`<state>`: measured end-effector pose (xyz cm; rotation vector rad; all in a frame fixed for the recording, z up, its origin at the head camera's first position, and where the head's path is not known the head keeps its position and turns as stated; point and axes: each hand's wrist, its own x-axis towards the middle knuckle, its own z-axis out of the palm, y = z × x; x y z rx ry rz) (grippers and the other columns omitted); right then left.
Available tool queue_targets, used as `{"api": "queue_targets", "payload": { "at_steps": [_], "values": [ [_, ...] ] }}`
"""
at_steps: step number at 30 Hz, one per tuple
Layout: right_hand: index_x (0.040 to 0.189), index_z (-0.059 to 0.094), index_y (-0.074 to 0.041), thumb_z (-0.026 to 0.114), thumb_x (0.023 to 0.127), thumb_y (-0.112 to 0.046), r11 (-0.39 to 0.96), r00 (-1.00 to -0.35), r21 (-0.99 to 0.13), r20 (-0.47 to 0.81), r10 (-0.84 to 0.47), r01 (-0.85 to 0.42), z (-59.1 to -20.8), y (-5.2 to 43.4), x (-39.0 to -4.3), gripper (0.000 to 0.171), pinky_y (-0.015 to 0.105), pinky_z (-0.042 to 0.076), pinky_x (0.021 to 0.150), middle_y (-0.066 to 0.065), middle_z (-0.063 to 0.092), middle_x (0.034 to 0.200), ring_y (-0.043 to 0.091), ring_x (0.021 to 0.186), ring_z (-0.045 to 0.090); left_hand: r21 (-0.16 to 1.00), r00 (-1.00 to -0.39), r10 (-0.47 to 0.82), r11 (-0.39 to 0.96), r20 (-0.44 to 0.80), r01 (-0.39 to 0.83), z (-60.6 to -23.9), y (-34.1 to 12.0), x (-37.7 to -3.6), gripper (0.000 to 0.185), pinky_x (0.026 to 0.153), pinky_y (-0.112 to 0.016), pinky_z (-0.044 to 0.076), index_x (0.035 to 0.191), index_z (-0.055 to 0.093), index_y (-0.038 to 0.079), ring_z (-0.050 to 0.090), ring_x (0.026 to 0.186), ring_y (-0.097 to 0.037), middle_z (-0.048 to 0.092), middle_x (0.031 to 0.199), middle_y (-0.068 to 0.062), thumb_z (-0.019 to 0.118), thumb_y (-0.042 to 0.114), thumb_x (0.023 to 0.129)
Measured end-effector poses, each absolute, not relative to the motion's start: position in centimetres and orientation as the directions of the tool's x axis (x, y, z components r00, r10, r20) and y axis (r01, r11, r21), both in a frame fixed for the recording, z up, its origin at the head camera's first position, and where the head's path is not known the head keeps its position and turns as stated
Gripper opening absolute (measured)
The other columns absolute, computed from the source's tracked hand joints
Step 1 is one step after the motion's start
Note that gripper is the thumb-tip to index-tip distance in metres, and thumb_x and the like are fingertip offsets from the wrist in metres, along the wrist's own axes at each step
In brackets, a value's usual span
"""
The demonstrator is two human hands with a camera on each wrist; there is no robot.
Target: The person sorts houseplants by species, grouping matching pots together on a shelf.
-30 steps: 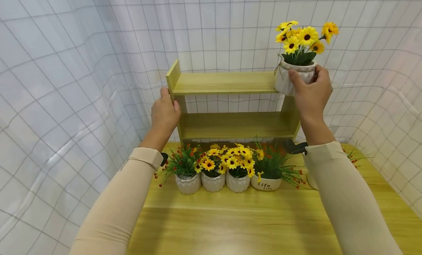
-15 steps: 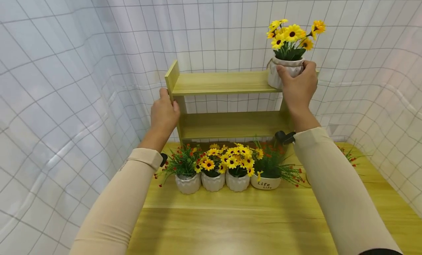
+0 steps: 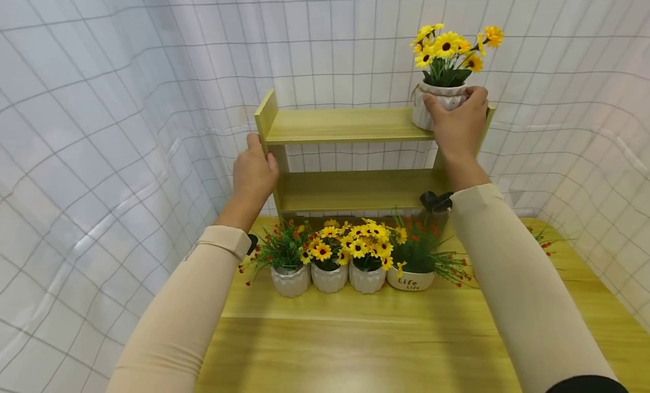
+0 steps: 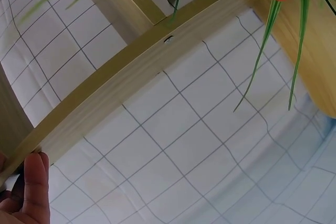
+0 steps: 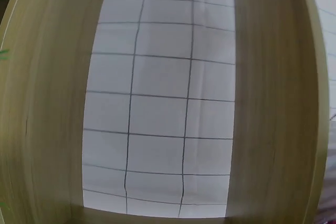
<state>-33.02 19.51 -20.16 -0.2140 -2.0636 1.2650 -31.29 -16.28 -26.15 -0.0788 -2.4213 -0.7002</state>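
In the head view my right hand (image 3: pixel 460 127) grips a white ribbed flowerpot (image 3: pixel 422 109) of yellow daisies (image 3: pixel 447 46) at the right end of the top board (image 3: pixel 345 125) of a wooden shelf rack. Its thumb lies across the pot's front and its fingers go round the right side. My left hand (image 3: pixel 254 175) holds the rack's left side panel (image 3: pixel 267 113). In the left wrist view, fingers (image 4: pixel 35 184) of that hand meet the panel's edge. The right wrist view shows only rack boards (image 5: pixel 278 98) and the gridded cloth, with the right hand out of sight.
On the wooden table (image 3: pixel 345 348), before the rack, stands a row: a red-flowered pot (image 3: pixel 291 281), two daisy pots (image 3: pixel 368 280) and an oval "Life" planter (image 3: pixel 410 280). Another red-flowered plant (image 3: pixel 540 243) is partly hidden behind the right sleeve. Gridded cloth (image 3: pixel 355 48) surrounds everything.
The right hand has brought the daisy pot leftward and slightly back onto the top board's right end. My left hand has kept its hold on the side panel.
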Motion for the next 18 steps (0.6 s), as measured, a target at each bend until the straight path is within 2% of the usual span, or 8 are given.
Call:
{"api": "queue_targets", "payload": {
  "at_steps": [3, 7, 11, 14, 18],
  "values": [
    [0.136, 0.037, -0.015, 0.068, 0.084, -0.060, 0.425, -0.746, -0.863, 0.469, 0.472, -0.274, -20.5, 19.8, -32.3, 0.076, 0.025, 0.036, 0.095, -0.001, 0.042, 0.130, 0.010, 0.115, 0.040, 0.468, -0.812, -0.107, 0.856, 0.574, 0.218, -26.2, -16.3, -31.3, 0.030, 0.066, -0.058, 0.050, 0.121, 0.040, -0.003, 0.065, 0.081, -0.051, 0.064, 0.091, -0.034, 0.051, 0.015, 0.100],
    [0.139, 0.042, -0.012, 0.069, 0.090, -0.047, 0.381, -0.685, -0.832, 0.551, 0.476, -0.403, -21.8, 20.1, -30.1, 0.066, 0.025, 0.036, 0.101, 0.003, 0.043, 0.141, 0.012, 0.129, 0.039, 0.468, -0.816, -0.096, 0.854, 0.569, 0.226, -26.3, -16.3, -31.4, 0.030, 0.065, -0.057, 0.050, 0.121, 0.039, -0.003, 0.065, 0.080, -0.051, 0.064, 0.091, -0.033, 0.051, 0.015, 0.100],
    [0.134, 0.051, -0.010, 0.069, 0.091, -0.040, 0.387, -0.635, -0.789, 0.615, 0.468, -0.478, -24.6, 19.6, -27.3, 0.055, 0.027, 0.039, 0.094, 0.004, 0.051, 0.134, 0.014, 0.121, 0.046, 0.455, -0.814, -0.091, 0.861, 0.574, 0.225, -26.2, -16.4, -31.5, 0.032, 0.065, -0.058, 0.050, 0.123, 0.040, -0.003, 0.065, 0.080, -0.052, 0.063, 0.091, -0.034, 0.052, 0.014, 0.099],
    [0.131, 0.055, -0.011, 0.069, 0.092, -0.036, 0.366, -0.646, -0.795, 0.606, 0.464, -0.484, -27.4, 18.9, -25.3, 0.048, 0.028, 0.040, 0.090, 0.003, 0.055, 0.129, 0.014, 0.110, 0.051, 0.451, -0.817, -0.092, 0.866, 0.570, 0.217, -26.1, -16.4, -31.5, 0.035, 0.066, -0.058, 0.050, 0.126, 0.039, -0.004, 0.064, 0.080, -0.052, 0.063, 0.091, -0.034, 0.053, 0.013, 0.099],
    [0.126, 0.060, -0.006, 0.067, 0.094, -0.027, 0.326, -0.660, -0.815, 0.580, 0.478, -0.479, -31.3, 17.6, -23.0, 0.038, 0.027, 0.043, 0.086, 0.007, 0.060, 0.121, 0.015, 0.101, 0.055, 0.448, -0.826, -0.085, 0.868, 0.557, 0.212, -25.9, -16.6, -31.6, 0.036, 0.067, -0.058, 0.049, 0.127, 0.039, -0.004, 0.064, 0.081, -0.052, 0.063, 0.091, -0.033, 0.052, 0.013, 0.098]
  ]
}}
